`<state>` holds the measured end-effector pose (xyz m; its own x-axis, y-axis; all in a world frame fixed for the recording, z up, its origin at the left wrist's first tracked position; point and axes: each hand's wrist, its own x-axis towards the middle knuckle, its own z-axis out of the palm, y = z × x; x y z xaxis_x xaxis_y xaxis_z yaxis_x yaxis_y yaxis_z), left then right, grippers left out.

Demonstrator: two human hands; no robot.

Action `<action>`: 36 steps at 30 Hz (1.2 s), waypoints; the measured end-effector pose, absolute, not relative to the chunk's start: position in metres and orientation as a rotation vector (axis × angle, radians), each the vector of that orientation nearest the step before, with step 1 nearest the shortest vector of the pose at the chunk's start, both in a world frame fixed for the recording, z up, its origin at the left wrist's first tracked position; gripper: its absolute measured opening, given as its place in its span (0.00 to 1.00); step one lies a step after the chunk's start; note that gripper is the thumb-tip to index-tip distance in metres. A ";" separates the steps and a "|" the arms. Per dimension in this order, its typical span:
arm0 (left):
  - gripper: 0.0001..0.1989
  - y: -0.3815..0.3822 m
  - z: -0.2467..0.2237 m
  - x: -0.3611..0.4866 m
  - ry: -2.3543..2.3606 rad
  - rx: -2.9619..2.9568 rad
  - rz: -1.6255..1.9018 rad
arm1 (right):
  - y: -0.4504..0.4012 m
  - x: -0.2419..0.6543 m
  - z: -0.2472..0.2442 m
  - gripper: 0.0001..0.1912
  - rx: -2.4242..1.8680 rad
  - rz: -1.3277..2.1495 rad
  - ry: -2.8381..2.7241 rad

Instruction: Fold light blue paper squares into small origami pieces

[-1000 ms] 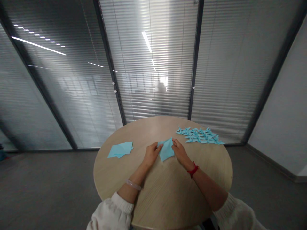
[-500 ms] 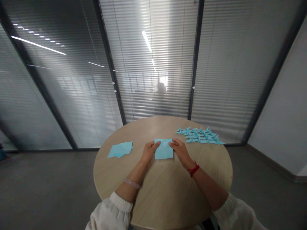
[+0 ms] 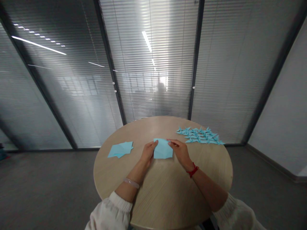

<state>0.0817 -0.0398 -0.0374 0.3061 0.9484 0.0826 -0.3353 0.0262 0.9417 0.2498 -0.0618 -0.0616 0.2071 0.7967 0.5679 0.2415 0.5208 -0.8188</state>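
Note:
A square sheet of light blue paper [image 3: 163, 150] is held above the middle of the round table. My left hand [image 3: 148, 151] grips its left edge, thumb on top near the upper left corner. At the upper right corner my right hand [image 3: 178, 149] pinches the sheet between thumb and fingers. Faint creases show on the paper. To the left lies a small stack of blue paper sheets [image 3: 120, 149], slightly fanned out. Several folded blue paper cranes [image 3: 200, 135] stand in close rows at the back right.
The round wooden table [image 3: 172, 195] has its far edge close to a glass partition with blinds [image 3: 155, 105]. A white wall [image 3: 280, 127] rises on the right. Grey floor [image 3: 59, 182] surrounds the table.
The held paper has shifted slightly left. My right thumb and fingers have moved a little at its upper right corner, and my left thumb is nearer the upper left corner.

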 end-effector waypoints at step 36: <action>0.14 -0.037 -0.028 0.073 0.791 1.144 1.095 | -0.074 0.254 -0.053 0.17 -0.870 -0.093 -2.056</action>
<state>0.0726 -0.0368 -0.0281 0.3025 0.9523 0.0414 -0.2605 0.0408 0.9646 0.2542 -0.0738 -0.0534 -0.3712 0.5462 0.7509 0.6118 0.7522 -0.2447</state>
